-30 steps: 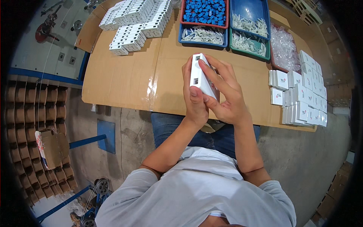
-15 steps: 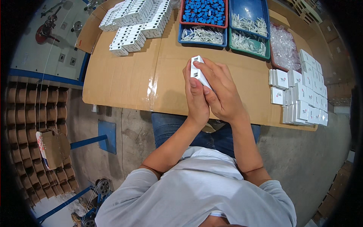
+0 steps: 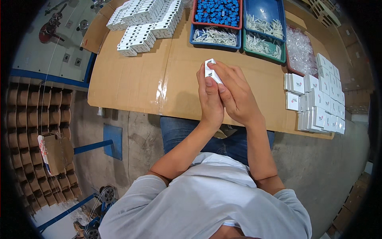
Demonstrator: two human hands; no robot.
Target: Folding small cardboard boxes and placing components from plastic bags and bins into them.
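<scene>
Between my two hands, over the middle of the cardboard-covered table, is a small white plastic housing (image 3: pixel 213 75) with dark rectangular openings on its upper face. My left hand (image 3: pixel 210 101) wraps it from the left, thumb along its near end. From the right, my right hand (image 3: pixel 238 93) closes over it, a fingertip pressed on the top near the far opening. The fingers cover most of its sides. Blocks of similar white housings (image 3: pixel 137 39) stand in rows at the far left of the table.
A red tray of small blue parts (image 3: pixel 217 12) sits at the back, above a blue tray of white pieces (image 3: pixel 215 36). Right of them are a blue tray (image 3: pixel 263 24), a green tray (image 3: pixel 262 47) and a bin of clear plastic parts (image 3: pixel 299 51). White boxes (image 3: pixel 320 101) stack along the right edge.
Both hands and the white housing have shifted very slightly to the right in the picture. The grip looks much the same.
</scene>
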